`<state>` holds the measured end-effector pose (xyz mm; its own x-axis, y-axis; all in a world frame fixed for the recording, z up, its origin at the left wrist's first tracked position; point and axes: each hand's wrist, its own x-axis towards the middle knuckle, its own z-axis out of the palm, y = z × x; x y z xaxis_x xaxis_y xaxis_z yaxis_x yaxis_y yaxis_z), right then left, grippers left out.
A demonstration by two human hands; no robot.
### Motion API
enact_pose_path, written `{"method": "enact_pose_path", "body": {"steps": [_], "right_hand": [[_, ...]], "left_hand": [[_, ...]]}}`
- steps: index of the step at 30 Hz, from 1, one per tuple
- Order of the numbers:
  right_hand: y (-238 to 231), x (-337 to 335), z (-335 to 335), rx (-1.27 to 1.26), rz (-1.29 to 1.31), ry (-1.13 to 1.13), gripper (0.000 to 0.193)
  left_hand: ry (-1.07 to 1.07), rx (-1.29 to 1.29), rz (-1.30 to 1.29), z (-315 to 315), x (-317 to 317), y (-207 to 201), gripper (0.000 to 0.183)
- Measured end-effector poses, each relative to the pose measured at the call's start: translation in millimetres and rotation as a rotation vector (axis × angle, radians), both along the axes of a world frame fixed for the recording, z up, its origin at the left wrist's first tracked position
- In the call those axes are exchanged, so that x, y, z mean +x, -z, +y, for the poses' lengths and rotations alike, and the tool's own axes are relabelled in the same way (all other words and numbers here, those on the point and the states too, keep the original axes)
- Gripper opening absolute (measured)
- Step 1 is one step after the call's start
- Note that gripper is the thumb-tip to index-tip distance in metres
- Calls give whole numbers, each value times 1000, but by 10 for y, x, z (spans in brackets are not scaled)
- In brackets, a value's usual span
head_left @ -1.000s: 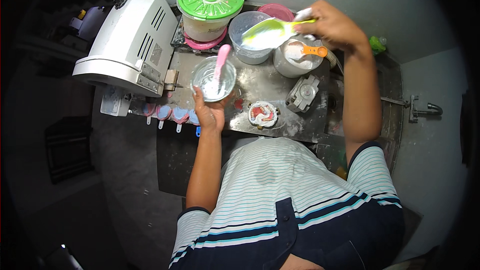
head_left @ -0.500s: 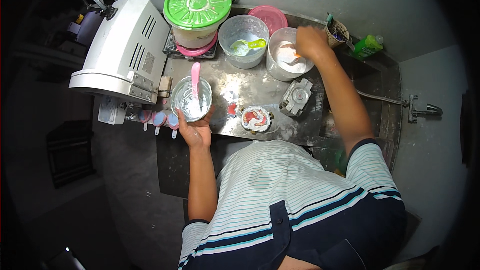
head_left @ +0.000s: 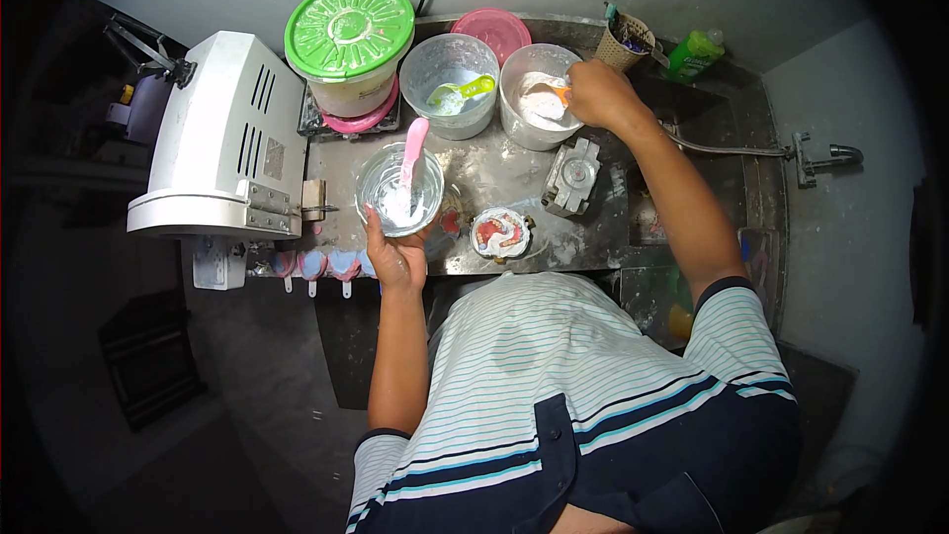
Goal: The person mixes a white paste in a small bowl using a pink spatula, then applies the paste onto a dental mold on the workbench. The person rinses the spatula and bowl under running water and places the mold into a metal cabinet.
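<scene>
My left hand [head_left: 400,259] is wrapped around the underside of a clear mixing bowl [head_left: 370,206] smeared with white paste. A spatula with a pink handle [head_left: 415,146] leans in it, its white-coated blade down inside. At the far right, my right hand [head_left: 605,99] grips the orange handle of a scoop [head_left: 561,95], dipped in the white powder of a translucent tub [head_left: 534,136]. Near the counter's front edge sits a round flask half [head_left: 502,235] with pink dental pieces set in white plaster. A closed metal flask [head_left: 571,178] stands to its right.
Left of the powder tub is another tub [head_left: 465,127] holding a green scoop [head_left: 476,87]. A green-lidded bucket [head_left: 351,30] stands behind the bowl, beside a white machine [head_left: 213,129]. The sink [head_left: 682,188], tap [head_left: 825,156] and green bottle [head_left: 695,54] are at right.
The view has shifted a little. My right hand has turned at the tub, and more of the orange scoop shows in the powder. My left hand still holds the bowl, now slightly further right.
</scene>
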<state>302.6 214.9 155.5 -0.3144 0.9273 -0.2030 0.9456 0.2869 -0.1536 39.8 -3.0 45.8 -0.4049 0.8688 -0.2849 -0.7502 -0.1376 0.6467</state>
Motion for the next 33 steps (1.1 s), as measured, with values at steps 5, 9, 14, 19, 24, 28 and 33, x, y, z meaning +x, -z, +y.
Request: {"method": "enact_pose_path", "body": {"steps": [5,9,14,19,24,28,33], "right_hand": [[2,73,1,34,80,-5,25],[-79,83,-50,51,89,10,26],[-201,77,-90,5,44,38,25],[-200,165,-79,50,50,51,26],[-200,564,99,10,203,-24,32],[-653,823,43,-131,435,32,29],[-1141,616,-387,-201,725,-38,26]], "left_hand": [[79,35,-59,61,-40,49,49],[118,28,-75,128,-42,59,48],[133,-9,-11,188,-12,20,57],[149,1,-7,246,-20,35,57],[166,17,-8,273,-36,30,56],[153,-2,24,268,15,-11,54],[220,23,86,272,117,-66,52]]}}
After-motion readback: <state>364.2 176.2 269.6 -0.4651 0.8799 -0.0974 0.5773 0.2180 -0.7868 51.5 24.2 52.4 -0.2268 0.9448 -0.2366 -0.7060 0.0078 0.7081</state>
